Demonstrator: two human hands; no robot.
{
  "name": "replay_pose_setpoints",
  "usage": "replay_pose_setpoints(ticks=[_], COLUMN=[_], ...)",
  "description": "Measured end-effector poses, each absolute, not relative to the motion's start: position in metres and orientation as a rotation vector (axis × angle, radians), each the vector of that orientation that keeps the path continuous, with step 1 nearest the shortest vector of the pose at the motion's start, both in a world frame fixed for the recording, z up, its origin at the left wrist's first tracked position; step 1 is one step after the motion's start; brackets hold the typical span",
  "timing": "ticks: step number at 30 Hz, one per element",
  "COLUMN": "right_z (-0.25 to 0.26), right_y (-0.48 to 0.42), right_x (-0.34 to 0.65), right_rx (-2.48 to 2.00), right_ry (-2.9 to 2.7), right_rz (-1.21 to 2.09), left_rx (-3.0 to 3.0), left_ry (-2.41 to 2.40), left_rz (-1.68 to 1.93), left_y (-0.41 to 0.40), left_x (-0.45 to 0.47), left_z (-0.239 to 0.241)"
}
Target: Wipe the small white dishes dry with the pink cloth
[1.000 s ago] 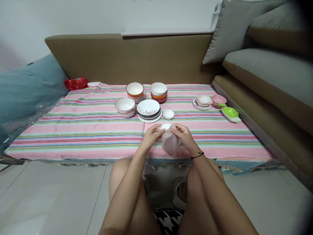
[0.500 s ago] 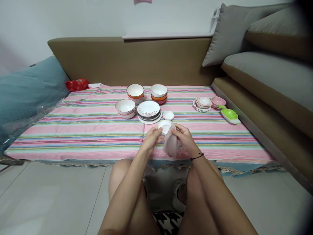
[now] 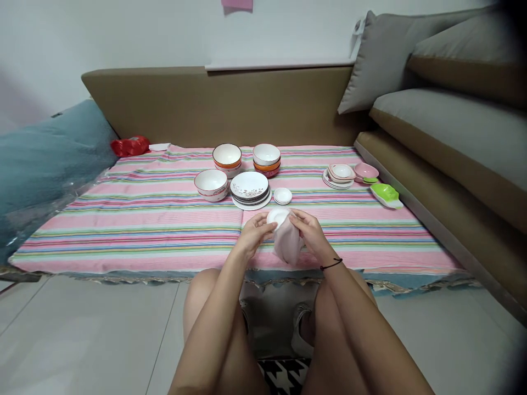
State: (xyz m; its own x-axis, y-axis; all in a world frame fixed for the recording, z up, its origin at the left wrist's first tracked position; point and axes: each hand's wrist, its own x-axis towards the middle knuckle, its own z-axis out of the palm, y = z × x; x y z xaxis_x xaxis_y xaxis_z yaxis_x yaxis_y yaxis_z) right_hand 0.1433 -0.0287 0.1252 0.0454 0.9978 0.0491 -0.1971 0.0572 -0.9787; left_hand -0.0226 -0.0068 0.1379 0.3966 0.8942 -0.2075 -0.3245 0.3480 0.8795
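Note:
A small white saucer [image 3: 277,216] is pinched by its rim in my left hand [image 3: 254,233], over the near part of the striped cloth [image 3: 144,225]. My right hand [image 3: 311,233] holds a pale pink rag [image 3: 286,243] against the saucer; the rag hangs below my fingers. Both hands are closed. Just beyond them lie another small white saucer [image 3: 282,195] and a stack of patterned plates [image 3: 250,187].
Three groups of bowls [image 3: 211,182], [image 3: 226,156], [image 3: 267,156] stand behind the plates. At the right are small pink-rimmed dishes [image 3: 341,174], a pink bowl [image 3: 365,170] and a green dish [image 3: 386,194]. A red bag [image 3: 129,146] lies far left. Sofa cushions [image 3: 448,126] flank the right.
The saucer has tilted and turned a little between my hands while the rag shifted over it. The view has dipped slightly.

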Motion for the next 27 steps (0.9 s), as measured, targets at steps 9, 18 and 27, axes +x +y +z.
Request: replay_pose_setpoints(ticks=[9,18,27], right_z=[0.122,0.123,0.119], right_y=[-0.028,-0.027,-0.026], right_x=[0.142,0.142,0.138], right_rx=[-1.099,-1.028,-1.027], right_ry=[-1.110,-1.057,-1.125], right_rz=[1.183,1.279,1.199], left_rx=[0.893,0.647,0.553], left_ry=[0.764,0.672,0.616], left_rz=[0.839,0.936,0.932], left_y=[-0.009,-0.007,-0.009], left_x=[-0.022,-0.019,-0.012], left_z=[0.133,0.133,0.129])
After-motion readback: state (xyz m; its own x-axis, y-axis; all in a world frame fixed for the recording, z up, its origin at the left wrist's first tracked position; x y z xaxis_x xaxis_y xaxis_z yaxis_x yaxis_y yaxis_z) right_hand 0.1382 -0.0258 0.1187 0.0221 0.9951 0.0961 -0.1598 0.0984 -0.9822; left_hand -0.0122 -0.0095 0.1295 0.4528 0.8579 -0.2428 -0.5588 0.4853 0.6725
